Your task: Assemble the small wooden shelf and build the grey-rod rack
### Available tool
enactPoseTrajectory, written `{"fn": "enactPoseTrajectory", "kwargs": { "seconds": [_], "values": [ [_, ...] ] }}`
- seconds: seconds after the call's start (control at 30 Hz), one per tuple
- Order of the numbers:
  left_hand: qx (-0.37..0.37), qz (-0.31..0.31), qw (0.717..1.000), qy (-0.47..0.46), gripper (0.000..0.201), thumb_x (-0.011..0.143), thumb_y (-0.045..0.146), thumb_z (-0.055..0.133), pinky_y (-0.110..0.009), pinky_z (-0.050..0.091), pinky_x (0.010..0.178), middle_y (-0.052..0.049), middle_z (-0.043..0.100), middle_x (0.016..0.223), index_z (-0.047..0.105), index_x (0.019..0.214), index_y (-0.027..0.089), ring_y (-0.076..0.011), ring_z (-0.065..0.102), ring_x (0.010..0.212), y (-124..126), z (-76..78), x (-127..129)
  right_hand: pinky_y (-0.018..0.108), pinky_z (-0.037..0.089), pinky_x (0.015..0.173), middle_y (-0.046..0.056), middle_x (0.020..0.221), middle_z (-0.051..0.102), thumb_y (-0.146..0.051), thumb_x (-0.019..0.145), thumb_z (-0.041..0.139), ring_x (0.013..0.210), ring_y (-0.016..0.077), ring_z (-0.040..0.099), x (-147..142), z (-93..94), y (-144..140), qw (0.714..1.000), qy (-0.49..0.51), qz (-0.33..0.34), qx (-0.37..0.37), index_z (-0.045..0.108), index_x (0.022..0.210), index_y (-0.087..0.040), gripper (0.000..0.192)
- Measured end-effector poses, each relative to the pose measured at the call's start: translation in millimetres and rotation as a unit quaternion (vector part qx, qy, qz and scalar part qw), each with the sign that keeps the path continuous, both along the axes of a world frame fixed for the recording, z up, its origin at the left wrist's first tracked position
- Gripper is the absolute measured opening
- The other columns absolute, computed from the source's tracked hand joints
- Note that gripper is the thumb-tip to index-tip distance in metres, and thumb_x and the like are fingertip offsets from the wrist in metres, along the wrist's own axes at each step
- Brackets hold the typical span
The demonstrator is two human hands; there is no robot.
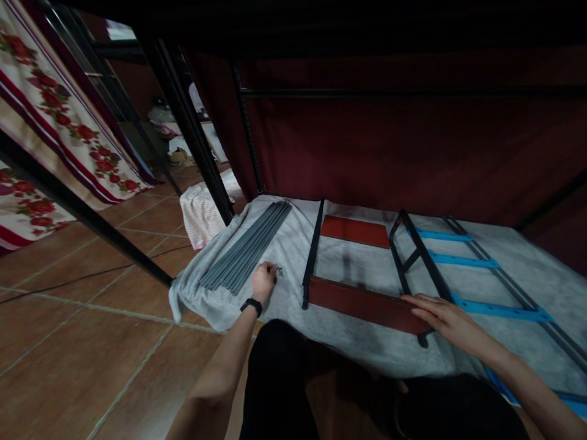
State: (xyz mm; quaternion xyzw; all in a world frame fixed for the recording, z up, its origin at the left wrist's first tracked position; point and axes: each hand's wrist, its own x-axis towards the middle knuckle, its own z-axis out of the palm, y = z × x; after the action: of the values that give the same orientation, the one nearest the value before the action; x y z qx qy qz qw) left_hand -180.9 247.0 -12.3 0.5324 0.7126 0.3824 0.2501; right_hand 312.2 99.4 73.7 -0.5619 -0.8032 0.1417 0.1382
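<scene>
My left hand [263, 281], with a dark watch on its wrist, is closed in a pinch at small metal pieces [278, 269] over the grey cloth; their exact kind is too small to tell. Just left of it lies a bundle of grey rods [250, 247]. My right hand [443, 316] rests with fingers stretched out on the right end of a red-brown board [362, 302]. That board spans between a black metal bar [314, 250] on the left and a black side frame [422, 253] on the right. A second red-brown board [355, 231] lies farther back between them.
Blue crosspieces [463, 261] with dark rails lie at the right on the grey cloth [527, 256]. A black post [190, 122] stands at the left, with a black beam overhead. Floral curtain [59, 116], striped cloth [202, 214] and tiled floor [114, 348] are at the left.
</scene>
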Motion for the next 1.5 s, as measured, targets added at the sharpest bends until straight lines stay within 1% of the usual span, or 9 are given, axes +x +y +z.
{"fn": "enactPoseTrajectory", "kwargs": {
  "seconds": [0.1, 0.2, 0.27, 0.33, 0.43, 0.57, 0.87, 1.27, 1.5],
  "values": [
    [0.078, -0.013, 0.976, -0.203, 0.015, 0.079, 0.029, 0.068, -0.027, 0.043, 0.065, -0.002, 0.061, 0.067, 0.059, 0.077, 0.018, -0.0145, 0.056, 0.064, -22.0, 17.0, 4.4, 0.042, 0.052, 0.108, -0.001, 0.136, 0.065, -0.052, 0.1, 0.043, 0.128, 0.0255, 0.061, -1.7, 2.4, -0.2, 1.0, 0.005, 0.005, 0.0, 0.063, 0.137, -0.036, 0.045],
    [0.041, -0.104, 0.914, -0.39, 0.028, 0.074, 0.037, 0.077, -0.027, 0.048, 0.065, -0.004, 0.069, 0.076, 0.064, 0.089, 0.016, -0.0145, 0.062, 0.067, -53.8, 37.7, 17.5, 0.042, 0.053, 0.107, -0.002, 0.136, 0.065, -0.052, 0.099, 0.044, 0.128, 0.0261, 0.061, -2.2, 3.4, -0.6, 1.0, 0.009, 0.002, -0.002, 0.062, 0.137, -0.038, 0.044],
    [0.019, -0.131, 0.887, -0.443, 0.034, 0.073, 0.038, 0.081, -0.027, 0.049, 0.067, -0.006, 0.071, 0.079, 0.066, 0.093, 0.016, -0.0145, 0.064, 0.069, -71.5, 50.2, 29.0, 0.043, 0.053, 0.107, -0.003, 0.137, 0.065, -0.053, 0.099, 0.045, 0.126, 0.0264, 0.062, -1.5, 2.3, -0.6, 1.0, 0.012, -0.002, -0.003, 0.063, 0.136, -0.038, 0.044],
    [0.016, -0.137, 0.873, -0.467, 0.035, 0.072, 0.038, 0.083, -0.026, 0.05, 0.067, -0.005, 0.072, 0.079, 0.067, 0.092, 0.015, -0.0136, 0.065, 0.067, -81.3, 59.2, 40.2, 0.044, 0.053, 0.107, -0.002, 0.136, 0.065, -0.055, 0.098, 0.045, 0.125, 0.0268, 0.063, -0.2, 0.1, -0.3, 1.0, 0.013, -0.008, -0.004, 0.064, 0.134, -0.038, 0.044],
    [0.026, -0.133, 0.865, -0.482, 0.034, 0.071, 0.038, 0.083, -0.025, 0.05, 0.065, -0.005, 0.072, 0.077, 0.066, 0.09, 0.015, -0.0126, 0.064, 0.065, -82.6, 65.2, 54.1, 0.047, 0.051, 0.108, -0.001, 0.134, 0.066, -0.058, 0.096, 0.046, 0.126, 0.0286, 0.061, 1.5, -3.4, -0.2, 1.0, 0.01, -0.019, -0.003, 0.067, 0.131, -0.036, 0.046],
    [0.039, -0.142, 0.862, -0.484, 0.034, 0.072, 0.039, 0.082, -0.025, 0.05, 0.064, -0.004, 0.07, 0.075, 0.065, 0.088, 0.015, -0.0118, 0.064, 0.063, -77.9, 63.8, 63.8, 0.049, 0.049, 0.11, 0.0, 0.135, 0.066, -0.06, 0.095, 0.046, 0.129, 0.0297, 0.059, 1.4, -4.6, -1.1, 0.999, 0.008, -0.033, -0.002, 0.068, 0.131, -0.034, 0.049],
    [0.055, -0.118, 0.87, -0.475, 0.034, 0.069, 0.04, 0.082, -0.026, 0.05, 0.063, -0.003, 0.069, 0.072, 0.065, 0.086, 0.016, -0.013, 0.063, 0.062, -74.6, 57.4, 49.9, 0.047, 0.049, 0.11, 0.0, 0.135, 0.066, -0.059, 0.094, 0.048, 0.129, 0.0299, 0.059, 2.8, -5.3, -0.9, 0.999, 0.012, -0.035, -0.003, 0.067, 0.132, -0.033, 0.05],
    [0.079, -0.149, 0.887, -0.429, 0.027, 0.071, 0.037, 0.078, -0.025, 0.048, 0.057, 0.0, 0.066, 0.067, 0.064, 0.081, 0.017, -0.0123, 0.06, 0.058, -70.1, 61.3, 66.9, 0.046, 0.049, 0.111, 0.001, 0.136, 0.065, -0.06, 0.095, 0.048, 0.131, 0.0296, 0.057, -4.6, 4.5, -1.6, 0.999, 0.017, -0.033, -0.02, 0.067, 0.132, -0.032, 0.051],
    [0.064, -0.166, 0.897, -0.404, 0.024, 0.071, 0.035, 0.078, -0.024, 0.048, 0.058, 0.0, 0.067, 0.069, 0.064, 0.079, 0.018, -0.0127, 0.061, 0.059, -70.1, 65.0, 67.6, 0.048, 0.048, 0.111, 0.0, 0.136, 0.065, -0.058, 0.096, 0.048, 0.131, 0.029, 0.057, -2.0, 3.0, -0.7, 0.999, 0.015, -0.025, -0.016, 0.066, 0.133, -0.033, 0.048]
  ]
}}
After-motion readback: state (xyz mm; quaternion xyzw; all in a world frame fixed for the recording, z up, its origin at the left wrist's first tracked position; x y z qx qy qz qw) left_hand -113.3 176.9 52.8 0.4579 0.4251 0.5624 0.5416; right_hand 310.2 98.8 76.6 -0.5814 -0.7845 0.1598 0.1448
